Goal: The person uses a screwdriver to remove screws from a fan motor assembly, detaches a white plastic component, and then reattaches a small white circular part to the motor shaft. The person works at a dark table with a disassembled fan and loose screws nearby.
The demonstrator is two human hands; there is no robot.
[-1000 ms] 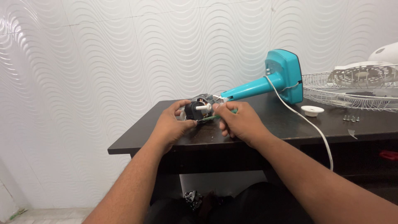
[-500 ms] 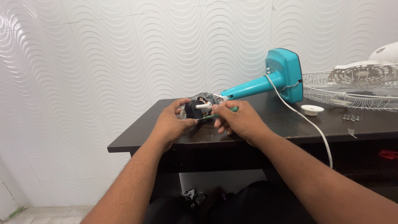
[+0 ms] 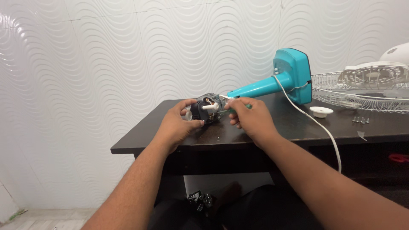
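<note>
Teal fan stand (image 3: 272, 83) lying on dark table (image 3: 140, 138) | left hand (image 3: 179, 125) gripping motor (image 3: 206, 108) at table's front | right hand (image 3: 251, 119) clenched on green-handled tool (image 3: 238, 106) | white cap (image 3: 321, 111), screws (image 3: 361, 120) right

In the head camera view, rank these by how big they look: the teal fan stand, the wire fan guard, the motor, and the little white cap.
1. teal fan stand and wire fan guard: similar; the guard is cropped, so unranked.
2. motor, held by both hands.
3. white cap.

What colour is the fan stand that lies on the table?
Teal, seen in the head view: the fan stand lies on the dark table.
</note>
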